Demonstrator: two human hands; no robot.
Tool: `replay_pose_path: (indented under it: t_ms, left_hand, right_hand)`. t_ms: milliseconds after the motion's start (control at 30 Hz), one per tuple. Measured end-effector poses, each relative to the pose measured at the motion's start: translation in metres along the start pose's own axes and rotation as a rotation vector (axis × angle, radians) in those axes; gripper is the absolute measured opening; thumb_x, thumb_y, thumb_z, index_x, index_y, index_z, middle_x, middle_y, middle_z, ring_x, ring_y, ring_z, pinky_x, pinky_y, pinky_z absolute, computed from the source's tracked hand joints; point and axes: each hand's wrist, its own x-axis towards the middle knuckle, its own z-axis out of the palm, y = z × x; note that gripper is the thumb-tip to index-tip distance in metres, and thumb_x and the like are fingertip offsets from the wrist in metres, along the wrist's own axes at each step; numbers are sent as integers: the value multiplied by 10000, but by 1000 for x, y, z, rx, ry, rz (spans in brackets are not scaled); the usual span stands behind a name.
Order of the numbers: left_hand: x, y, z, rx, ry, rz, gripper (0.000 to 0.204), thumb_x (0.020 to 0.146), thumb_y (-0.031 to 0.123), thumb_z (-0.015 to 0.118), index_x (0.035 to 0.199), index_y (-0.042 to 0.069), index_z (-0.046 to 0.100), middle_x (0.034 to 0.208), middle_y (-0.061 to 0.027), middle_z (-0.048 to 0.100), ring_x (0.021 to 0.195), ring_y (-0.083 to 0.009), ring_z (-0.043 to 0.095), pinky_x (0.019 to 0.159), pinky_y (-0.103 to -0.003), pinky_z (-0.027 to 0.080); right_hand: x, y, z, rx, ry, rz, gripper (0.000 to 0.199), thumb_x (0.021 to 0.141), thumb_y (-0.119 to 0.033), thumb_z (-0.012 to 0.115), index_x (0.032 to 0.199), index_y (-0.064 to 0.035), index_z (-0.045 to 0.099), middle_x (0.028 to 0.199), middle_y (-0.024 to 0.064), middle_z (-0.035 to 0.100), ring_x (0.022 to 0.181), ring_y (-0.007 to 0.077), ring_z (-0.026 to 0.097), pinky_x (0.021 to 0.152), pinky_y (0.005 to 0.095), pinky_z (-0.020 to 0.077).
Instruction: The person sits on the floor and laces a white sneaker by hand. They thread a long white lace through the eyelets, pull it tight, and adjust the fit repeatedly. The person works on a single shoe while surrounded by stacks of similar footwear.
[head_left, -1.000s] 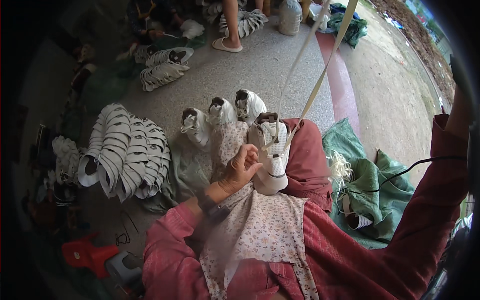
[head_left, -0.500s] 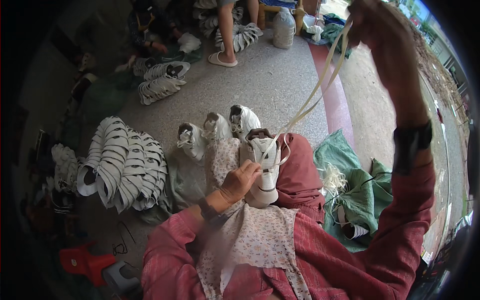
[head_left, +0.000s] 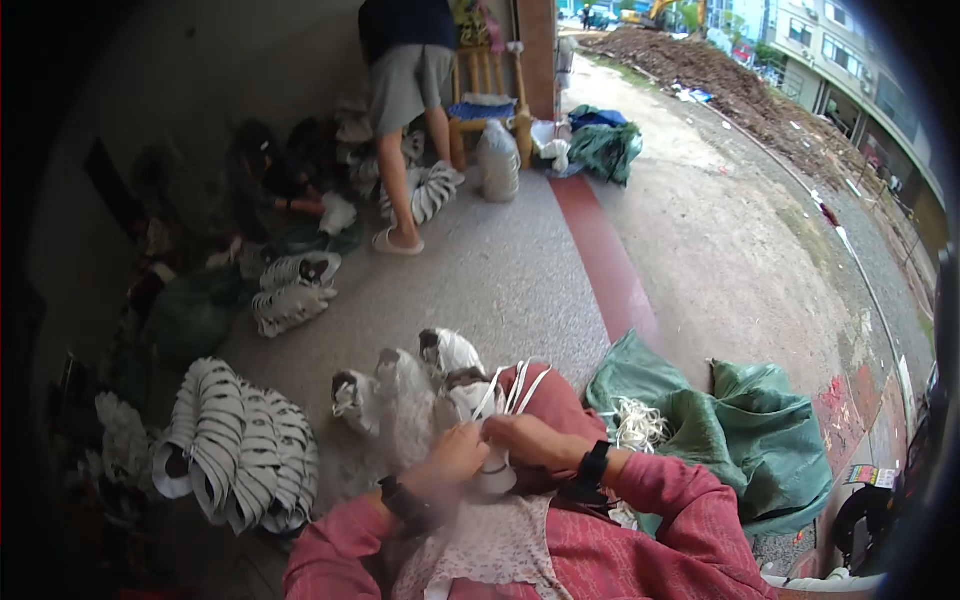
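Observation:
A white shoe (head_left: 493, 478) rests on my lap between both hands, its toe toward me and its dark-lined opening on the far side. My left hand (head_left: 452, 462) is closed in a pinch over its front. Right beside it, my right hand (head_left: 535, 440) is closed on the cream shoelace (head_left: 528, 385), which loops up above the knuckles. The fingertips of the two hands meet, and they cover most of the lacing holes. Just beyond my knees stand three more white shoes (head_left: 448, 352), partly behind a flower-printed cloth.
Stacked white shoe uppers (head_left: 245, 440) lie to my left, with a smaller stack (head_left: 292, 300) farther off. Green sacking (head_left: 765, 440) with a bundle of laces (head_left: 638, 424) is at my right. A person in shorts (head_left: 410, 85) stands ahead near a large plastic bottle (head_left: 498, 160); another sits far left.
My right hand has come down from high at the upper right to the shoe, and the stretched lace now hangs in loops. The head view has tilted up.

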Motion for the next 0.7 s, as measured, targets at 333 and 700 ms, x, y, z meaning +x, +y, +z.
replay_pose_path:
  t_ms: [333, 700]
  left_hand:
    - [-3, 7, -29, 111, 78, 228, 183, 879, 208, 620, 973, 55, 584, 936, -156, 585, 894, -381, 613, 764, -480, 500]
    - [2, 10, -33, 45, -202, -125, 195, 831, 278, 659, 844, 90, 611, 914, -120, 602, 889, -334, 640, 744, -453, 507]
  right_hand:
    - [-7, -17, -6, 176, -50, 240, 194, 879, -130, 648, 1035, -17, 618, 917, 143, 662, 844, 330, 686, 724, 413, 522]
    - [4, -6, -10, 137, -202, 189, 194, 944, -142, 566, 1085, -8, 575, 963, 174, 625, 890, 373, 662, 756, 443, 518]
